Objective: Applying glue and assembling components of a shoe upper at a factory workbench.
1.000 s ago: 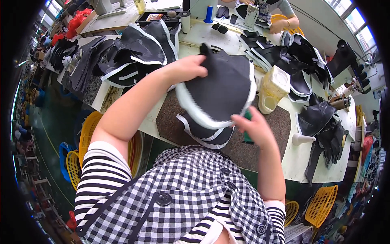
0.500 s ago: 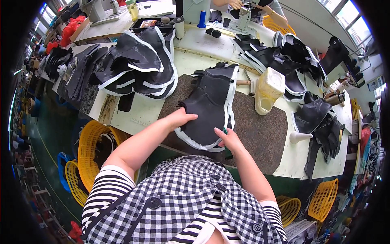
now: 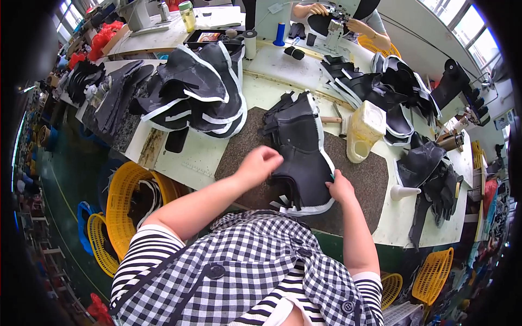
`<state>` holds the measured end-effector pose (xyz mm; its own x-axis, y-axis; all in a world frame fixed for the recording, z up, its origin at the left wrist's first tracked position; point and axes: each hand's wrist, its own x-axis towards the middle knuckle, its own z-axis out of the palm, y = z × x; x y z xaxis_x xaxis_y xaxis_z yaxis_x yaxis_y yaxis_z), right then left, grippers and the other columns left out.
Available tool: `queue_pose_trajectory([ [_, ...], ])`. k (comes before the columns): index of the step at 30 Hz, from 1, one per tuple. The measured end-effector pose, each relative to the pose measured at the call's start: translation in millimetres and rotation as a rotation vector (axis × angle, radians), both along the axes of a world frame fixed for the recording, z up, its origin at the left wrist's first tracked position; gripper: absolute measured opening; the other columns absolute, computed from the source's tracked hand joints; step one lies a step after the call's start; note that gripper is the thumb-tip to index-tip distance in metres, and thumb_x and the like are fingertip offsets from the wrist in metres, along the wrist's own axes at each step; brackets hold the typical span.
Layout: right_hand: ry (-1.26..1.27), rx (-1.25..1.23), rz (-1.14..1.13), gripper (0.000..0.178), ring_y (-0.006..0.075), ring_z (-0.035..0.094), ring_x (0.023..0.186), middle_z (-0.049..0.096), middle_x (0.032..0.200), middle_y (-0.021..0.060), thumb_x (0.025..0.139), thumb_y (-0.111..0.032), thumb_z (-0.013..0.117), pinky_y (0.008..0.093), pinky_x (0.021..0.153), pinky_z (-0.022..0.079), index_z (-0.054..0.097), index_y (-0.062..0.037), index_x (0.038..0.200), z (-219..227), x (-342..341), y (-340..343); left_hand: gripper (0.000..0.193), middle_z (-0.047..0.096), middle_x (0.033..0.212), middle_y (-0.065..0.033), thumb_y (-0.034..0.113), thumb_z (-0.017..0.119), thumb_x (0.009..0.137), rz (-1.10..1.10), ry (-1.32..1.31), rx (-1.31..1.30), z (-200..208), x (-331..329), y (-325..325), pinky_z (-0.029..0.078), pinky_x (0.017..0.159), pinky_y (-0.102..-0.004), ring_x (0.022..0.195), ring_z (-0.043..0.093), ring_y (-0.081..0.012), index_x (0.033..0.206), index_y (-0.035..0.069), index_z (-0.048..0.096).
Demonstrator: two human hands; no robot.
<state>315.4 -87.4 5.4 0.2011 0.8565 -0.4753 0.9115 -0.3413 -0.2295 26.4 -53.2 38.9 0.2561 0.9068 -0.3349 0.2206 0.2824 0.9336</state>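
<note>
A black boot upper (image 3: 299, 142) with white trim along its edge lies on the brown mat (image 3: 361, 187) before me. My right hand (image 3: 341, 187) is closed on its lower right edge, and a small green bit of something shows by the fingers. Just off the upper's left side is my left hand (image 3: 260, 166), its fingers curled together and slightly blurred; whether anything is in them is hidden. Dark strips and small white ends stick out at the piece's lower left edge.
Stacked black uppers (image 3: 198, 89) lie at left, more (image 3: 375, 84) at back right. A hammer (image 3: 333, 119), a yellowed plastic container (image 3: 365, 130) and a white cone (image 3: 405, 192) stand near the mat. Yellow baskets (image 3: 120, 190) flank the table. Across it, another person's hands (image 3: 361, 27) work at a sewing machine.
The upper has turned and shifted right, its lower left edge now showing. My left hand has let go of it and curled up. My right hand has moved right along with the edge.
</note>
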Motion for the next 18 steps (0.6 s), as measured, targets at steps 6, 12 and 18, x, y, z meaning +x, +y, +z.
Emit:
queue_pose_trajectory([
  [6,-0.076,0.012,0.105,0.038,0.0362,0.065,0.096,0.067,0.098,0.0188,0.086,-0.022,0.065,0.0469,0.080,0.052,0.049,-0.0058,0.116,-3.3,-12.6,-1.5,0.071,0.051,0.127,-0.0253,0.035,0.075,0.078,0.184,0.378,0.181,-81.0,25.4,78.3,0.044,0.099,-0.0404,0.118,0.052,-0.0338,0.127,-0.009,0.046],
  [12,-0.138,-0.003,0.210,0.035,0.0355,0.066,0.094,0.067,0.098,0.0184,0.085,-0.021,0.066,0.0458,0.079,0.052,0.048,-0.0061,0.111,-5.0,-18.8,4.0,0.073,0.039,0.130,-0.0320,0.026,0.067,0.085,0.137,0.408,0.428,-67.1,91.6,73.9,0.039,0.103,-0.0428,0.121,0.044,-0.0447,0.138,-0.006,0.028],
  [18,-0.185,-0.021,0.245,0.036,0.0356,0.066,0.092,0.067,0.095,0.0178,0.085,-0.022,0.066,0.0461,0.077,0.053,0.046,-0.0067,0.112,-9.7,-20.6,6.3,0.071,0.058,0.120,-0.0286,0.030,0.075,0.075,0.124,0.076,0.216,-57.1,89.9,109.6,0.047,0.095,-0.0394,0.112,0.058,-0.0379,0.127,-0.007,0.045],
])
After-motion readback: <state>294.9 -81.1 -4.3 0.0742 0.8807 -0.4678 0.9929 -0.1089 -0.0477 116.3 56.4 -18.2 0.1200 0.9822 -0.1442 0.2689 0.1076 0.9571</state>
